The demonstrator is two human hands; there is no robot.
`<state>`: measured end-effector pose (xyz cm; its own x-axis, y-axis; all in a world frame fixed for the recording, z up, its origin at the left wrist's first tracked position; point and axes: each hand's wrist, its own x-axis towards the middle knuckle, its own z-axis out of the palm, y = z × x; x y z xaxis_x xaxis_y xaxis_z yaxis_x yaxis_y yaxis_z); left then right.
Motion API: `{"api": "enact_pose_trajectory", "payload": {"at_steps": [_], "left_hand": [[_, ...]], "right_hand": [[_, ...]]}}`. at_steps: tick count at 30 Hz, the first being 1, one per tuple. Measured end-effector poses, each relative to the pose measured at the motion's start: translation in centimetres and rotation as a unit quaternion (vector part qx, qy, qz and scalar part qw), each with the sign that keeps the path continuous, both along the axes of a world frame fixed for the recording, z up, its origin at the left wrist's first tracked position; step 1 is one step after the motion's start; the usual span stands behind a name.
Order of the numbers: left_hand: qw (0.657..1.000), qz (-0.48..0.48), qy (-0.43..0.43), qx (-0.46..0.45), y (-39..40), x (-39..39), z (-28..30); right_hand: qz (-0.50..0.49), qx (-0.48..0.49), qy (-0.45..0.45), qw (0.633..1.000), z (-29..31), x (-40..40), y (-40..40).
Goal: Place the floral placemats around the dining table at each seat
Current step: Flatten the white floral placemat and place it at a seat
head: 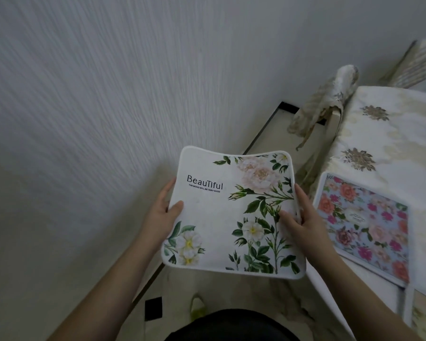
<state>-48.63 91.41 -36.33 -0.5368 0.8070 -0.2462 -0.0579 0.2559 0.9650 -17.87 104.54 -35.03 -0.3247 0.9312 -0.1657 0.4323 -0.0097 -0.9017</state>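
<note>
Holding the white placemat (231, 212) off to the side of the surface (389, 134), over the floor and near the wall, the person keeps it flat and face up, probably so it can be swung over and laid down without turning. The left hand (161, 212) has its grip on the mat's left edge, thumb on top and fingers underneath; the right hand (303, 217) has its grip on the right edge in the same way, with the thumb pressing the printed stems. Two hands on opposite edges likely stop the soft mat from sagging. A blue placemat (364, 227) with pink and orange roses already lies at the near edge of the surface, which wears a pale cloth with gold flowers, so this seat looks served and another remains.
</note>
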Motion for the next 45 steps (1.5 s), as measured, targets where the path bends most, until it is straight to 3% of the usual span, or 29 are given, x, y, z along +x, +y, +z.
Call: {"api": "enact_pose_trajectory", "payload": {"at_steps": [15,33,45], "left_hand": [[0.997,-0.069,0.011,0.018,9.0,-4.5,-1.2],[0.992,-0.126,0.018,-0.005,27.4,-2.4,1.0],[0.982,-0.183,0.034,0.012,38.6,-3.3,1.0]], "right_hand": [[-0.085,-0.011,0.024,0.996,-0.4,-3.4,4.4],[-0.121,-0.004,0.014,0.993,-1.4,-0.4,20.1],[-0.210,0.023,0.040,0.976,-0.4,-1.0,25.7]]}}
